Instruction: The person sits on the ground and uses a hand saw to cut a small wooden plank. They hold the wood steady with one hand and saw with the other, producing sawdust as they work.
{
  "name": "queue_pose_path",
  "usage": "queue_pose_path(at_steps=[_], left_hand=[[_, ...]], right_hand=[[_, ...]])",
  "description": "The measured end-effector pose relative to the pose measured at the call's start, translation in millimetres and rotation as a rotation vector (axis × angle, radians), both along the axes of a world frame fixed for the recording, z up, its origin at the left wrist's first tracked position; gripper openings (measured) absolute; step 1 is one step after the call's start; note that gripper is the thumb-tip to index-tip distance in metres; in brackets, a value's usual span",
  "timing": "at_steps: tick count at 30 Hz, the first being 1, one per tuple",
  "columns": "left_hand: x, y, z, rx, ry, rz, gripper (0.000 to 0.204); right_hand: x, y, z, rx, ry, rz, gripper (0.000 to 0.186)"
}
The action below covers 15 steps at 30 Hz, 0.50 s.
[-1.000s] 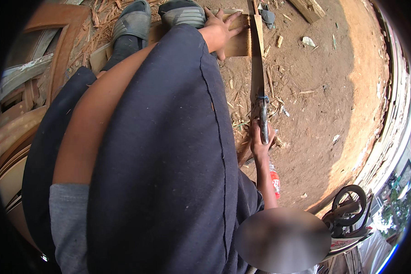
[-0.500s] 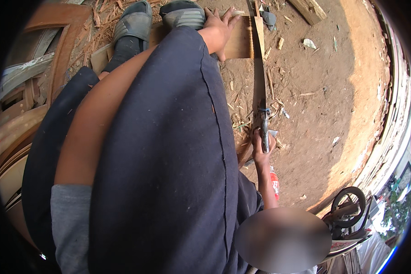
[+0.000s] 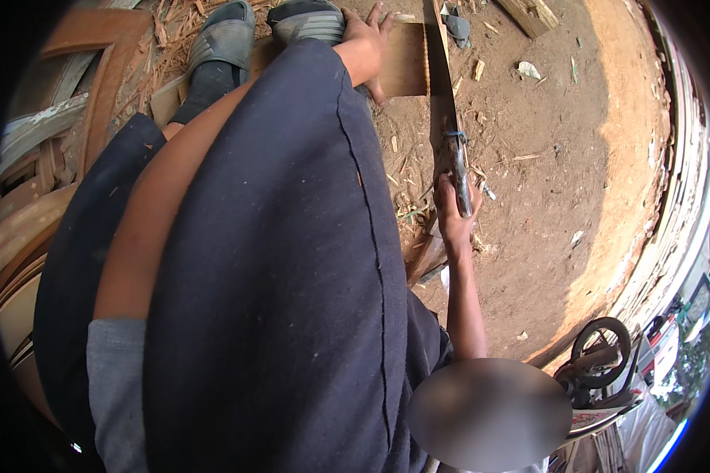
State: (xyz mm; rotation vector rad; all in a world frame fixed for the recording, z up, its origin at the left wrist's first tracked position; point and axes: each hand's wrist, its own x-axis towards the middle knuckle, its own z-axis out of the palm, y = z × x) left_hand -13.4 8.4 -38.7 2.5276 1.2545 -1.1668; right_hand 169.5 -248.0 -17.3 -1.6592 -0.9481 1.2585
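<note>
My right hand [image 3: 456, 206] is closed around the dark, worn handle of a handsaw [image 3: 442, 102]. The saw's long blade points away from me and lies at the right end of a flat wooden board [image 3: 406, 67]. A pale, rough cut edge shows along the blade's left side. My left hand [image 3: 364, 46] rests on the board with its fingers spread, just beside my sandalled right foot [image 3: 306, 22]. My other sandalled foot [image 3: 222, 39] is farther left, by the board's left part. My dark-clothed leg hides some of the board.
Wood shavings [image 3: 177, 59] litter the bare dirt ground [image 3: 521, 213]. A brown wooden frame [image 3: 106, 87] leans at the left. A thick wood block [image 3: 528, 16] lies at the far right. Stacked pale strips [image 3: 647, 268] line the right side, with a wheel [image 3: 601, 352] near the lower right.
My right hand has pushed the saw away from me, its handle now closer to the board. The narrow wood strip seen right of the blade is no longer visible. My left hand stays on the board.
</note>
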Motion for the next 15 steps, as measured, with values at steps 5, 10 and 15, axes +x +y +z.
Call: queue_pose_path(at_steps=[5, 10, 15], left_hand=[[-2.6, -2.0, -1.9, 0.021, 0.024, 0.014, 0.158], [-1.5, 0.9, -4.5, 0.005, -0.005, 0.0, 0.157], [-1.9, -1.6, 3.1, 0.015, 0.011, -0.004, 0.157]], right_hand=[[19.3, -93.6, -5.3, 0.019, -0.193, 0.092, 0.023], [6.8, -54.5, -23.4, 0.047, -0.118, 0.055, 0.019], [-17.8, 52.3, 3.7, 0.043, 0.017, -0.021, 0.021]])
